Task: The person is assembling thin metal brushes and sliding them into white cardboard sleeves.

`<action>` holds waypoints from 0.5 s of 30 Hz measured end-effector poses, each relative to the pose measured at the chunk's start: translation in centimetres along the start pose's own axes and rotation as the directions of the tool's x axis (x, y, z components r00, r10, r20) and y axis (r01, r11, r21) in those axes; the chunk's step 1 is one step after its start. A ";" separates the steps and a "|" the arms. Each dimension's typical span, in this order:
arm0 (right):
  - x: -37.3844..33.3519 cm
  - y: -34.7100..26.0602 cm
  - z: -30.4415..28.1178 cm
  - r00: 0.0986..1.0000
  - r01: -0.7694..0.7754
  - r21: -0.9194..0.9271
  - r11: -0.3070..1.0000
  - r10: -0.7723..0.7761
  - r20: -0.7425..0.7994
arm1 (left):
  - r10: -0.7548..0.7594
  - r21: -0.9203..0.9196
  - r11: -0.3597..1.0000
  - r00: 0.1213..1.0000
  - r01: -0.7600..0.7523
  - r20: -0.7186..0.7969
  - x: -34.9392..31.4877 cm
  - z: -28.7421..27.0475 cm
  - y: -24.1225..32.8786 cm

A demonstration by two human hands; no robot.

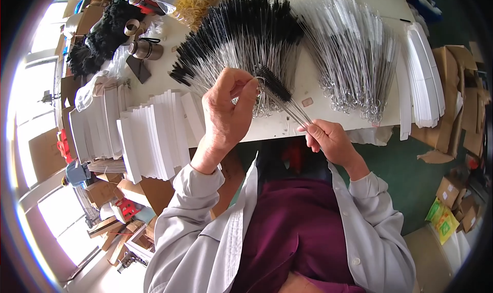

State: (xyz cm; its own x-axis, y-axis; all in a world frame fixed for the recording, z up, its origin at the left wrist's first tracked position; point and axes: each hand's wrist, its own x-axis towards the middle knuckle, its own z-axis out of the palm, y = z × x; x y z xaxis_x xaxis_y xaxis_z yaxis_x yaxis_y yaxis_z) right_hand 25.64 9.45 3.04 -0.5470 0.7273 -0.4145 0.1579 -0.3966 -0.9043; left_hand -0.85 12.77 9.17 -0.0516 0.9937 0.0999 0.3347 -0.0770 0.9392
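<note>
My right hand (333,141) is closed round the wire handles of a few black-bristled cleaning brushes (277,87) near the table's front edge. Their bristle ends slant up and left, away from that hand. My left hand (226,105) is raised beside the bristle tips, thumb and forefinger pinched together. A thin pale loop seems to show at those fingertips, too small to name. Behind the hands lies a fanned pile of black brushes (241,31), bristles toward the far side. To its right is a pile of white-bristled brushes (354,51), their wire loops facing me.
White folded card boxes (154,133) stand in rows at the table's left, and more white cartons (423,77) lie at its right end. Far left are a metal flask (146,50), a dark flat object (138,69) and a bag of yellow bands (192,7). Cardboard boxes (452,97) stand right.
</note>
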 end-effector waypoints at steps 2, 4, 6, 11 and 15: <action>-0.4 0.3 0.0 0.999 0.025 -0.035 0.999 -0.027 -0.043 | -0.014 0.008 1.000 1.000 0.014 -0.011 0.1 0.1 -0.3; -0.7 0.3 -0.1 0.999 0.019 -0.052 0.998 -0.022 -0.046 | -0.026 0.063 0.997 0.996 0.031 -0.083 0.1 0.6 -0.2; -1.0 0.2 -0.1 0.999 0.015 -0.070 0.997 -0.018 -0.050 | 0.006 0.087 0.996 0.996 0.002 -0.088 -0.1 1.0 -0.4; -1.2 0.5 0.3 0.996 0.033 -0.229 0.973 -0.050 -0.068 | 0.044 0.125 0.992 0.992 -0.029 -0.115 -0.8 1.3 -2.1; -1.5 1.6 0.8 0.989 0.091 -0.303 0.949 -0.120 -0.081 | 0.213 0.288 0.942 0.970 -0.172 -0.118 -1.5 1.3 -2.9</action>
State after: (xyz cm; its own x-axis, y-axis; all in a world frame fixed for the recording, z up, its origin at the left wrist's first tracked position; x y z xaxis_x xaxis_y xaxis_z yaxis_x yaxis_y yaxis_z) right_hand 26.08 7.24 2.30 -0.4939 0.8125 -0.3097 0.3490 -0.1410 -0.9264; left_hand -0.52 11.60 5.84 -0.0899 0.9375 0.3362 0.5948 -0.2202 0.7731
